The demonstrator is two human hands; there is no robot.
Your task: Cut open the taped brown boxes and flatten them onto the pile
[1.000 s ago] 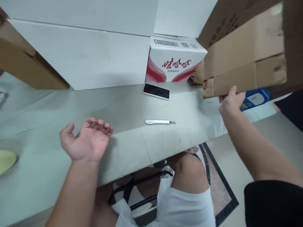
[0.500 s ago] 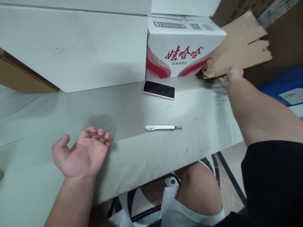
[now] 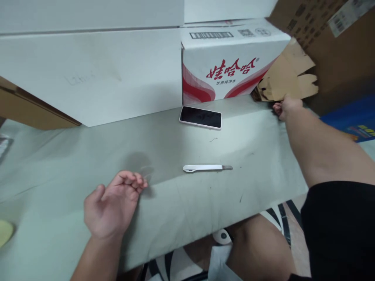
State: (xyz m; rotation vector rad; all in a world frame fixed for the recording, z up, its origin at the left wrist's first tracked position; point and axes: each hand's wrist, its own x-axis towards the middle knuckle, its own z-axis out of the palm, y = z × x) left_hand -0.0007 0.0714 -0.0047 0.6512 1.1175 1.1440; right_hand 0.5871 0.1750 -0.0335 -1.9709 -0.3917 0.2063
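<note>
pale green cloth cover [image 3: 164, 218], wrinkled: spread over the table, under all the small articles.

large plain white cardboard carton [image 3: 123, 78]: at the back, well beyond the left hand.

large brown cardboard carton with dark print [image 3: 342, 66]: far right, behind the reaching arm.

white cardboard carton with red lettering and red swooshes [image 3: 228, 74]: beside the plain white one.

tan folded cardboard piece with slotted flaps [image 3: 293, 78]: the main article; at the table's back right, between the red-lettered carton and the brown one, slanting up and away from the right hand. partly hidden behind the red-lettered carton, so its long axis cannot be told.

right hand [image 3: 288, 108]: arm at full reach, by far the nearer; it lies at the piece's lower edge, fingers curled. whether they are clamped on the cardboard or merely beside it cannot be told.

left hand [image 3: 114, 210]: palm up, fingers loosely bent, thumb apart, holding nothing; well apart from the piece.

black-screened phone with pale pink edge [image 3: 200, 118]: flat, before the red-lettered carton.

slim white-handled knife [image 3: 205, 168]: flat between the hands, long axis running left to right, blade rightward, handle end nearer the left hand.
</note>
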